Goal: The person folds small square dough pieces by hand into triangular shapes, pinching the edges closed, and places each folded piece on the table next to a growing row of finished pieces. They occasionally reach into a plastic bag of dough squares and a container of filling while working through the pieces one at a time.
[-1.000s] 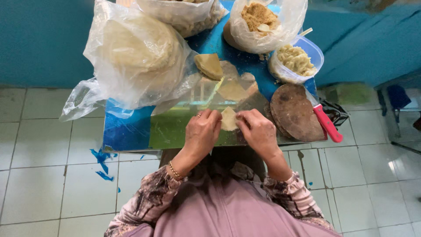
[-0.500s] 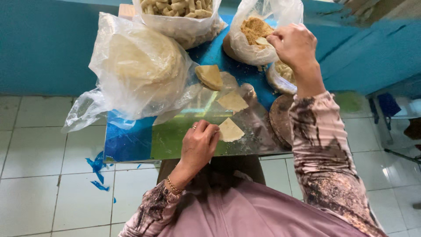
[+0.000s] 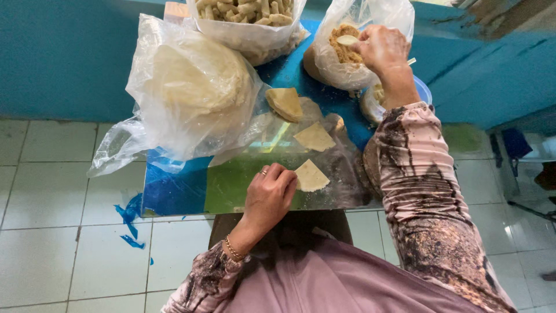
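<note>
On table, left hand [image 3: 269,194] fingers pin square wrapper [image 3: 311,175], corner pointing away; right hand [image 3: 379,49] fingers grasp spoon [image 3: 347,40].

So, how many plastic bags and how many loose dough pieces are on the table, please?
Plastic bags: 3, holding flat dough, rolled pieces and brown filling.
Loose dough pieces: 3, at.
Total: 6

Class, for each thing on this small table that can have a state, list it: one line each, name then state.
Filling bag: open, right hand reaching in with a spoon.
Flat wrapper: unfolded, left hand touching its edge.
Second wrapper: flat, untouched.
Folded wrapper: folded.
Dough bag: loosely open.
Rolls bag: open, full.
</note>
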`<state>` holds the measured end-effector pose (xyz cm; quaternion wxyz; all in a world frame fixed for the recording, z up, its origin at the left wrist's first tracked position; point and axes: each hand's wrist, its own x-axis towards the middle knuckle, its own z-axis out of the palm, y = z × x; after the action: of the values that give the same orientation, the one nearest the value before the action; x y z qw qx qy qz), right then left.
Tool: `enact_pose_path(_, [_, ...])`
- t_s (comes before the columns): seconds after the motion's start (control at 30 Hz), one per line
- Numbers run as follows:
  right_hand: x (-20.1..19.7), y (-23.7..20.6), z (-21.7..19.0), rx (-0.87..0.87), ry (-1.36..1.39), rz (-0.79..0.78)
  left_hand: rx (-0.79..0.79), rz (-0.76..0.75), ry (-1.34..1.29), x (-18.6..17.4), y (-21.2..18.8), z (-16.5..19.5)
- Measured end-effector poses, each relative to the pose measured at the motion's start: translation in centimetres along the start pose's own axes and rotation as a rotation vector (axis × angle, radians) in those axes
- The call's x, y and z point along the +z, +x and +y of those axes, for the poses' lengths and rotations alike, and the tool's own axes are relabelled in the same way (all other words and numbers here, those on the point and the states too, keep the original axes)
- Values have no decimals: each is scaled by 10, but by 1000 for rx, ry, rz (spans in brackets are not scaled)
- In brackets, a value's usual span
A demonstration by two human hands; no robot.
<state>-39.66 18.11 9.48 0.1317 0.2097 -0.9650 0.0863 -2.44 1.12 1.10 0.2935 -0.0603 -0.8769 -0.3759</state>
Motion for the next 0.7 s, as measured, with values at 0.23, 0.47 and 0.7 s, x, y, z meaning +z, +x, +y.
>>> enact_pose_path(0.23, [10,-2,9,-52,1,204,1,1,17,2,0,0])
enact_pose_path(0.47, [13,-5,25,-124,166,361,-21,7,-48,1,1,-2])
enact_pose_path(0.7, [-23,-49,39,126,691,212,-183,-33,-286,-8,12,-1])
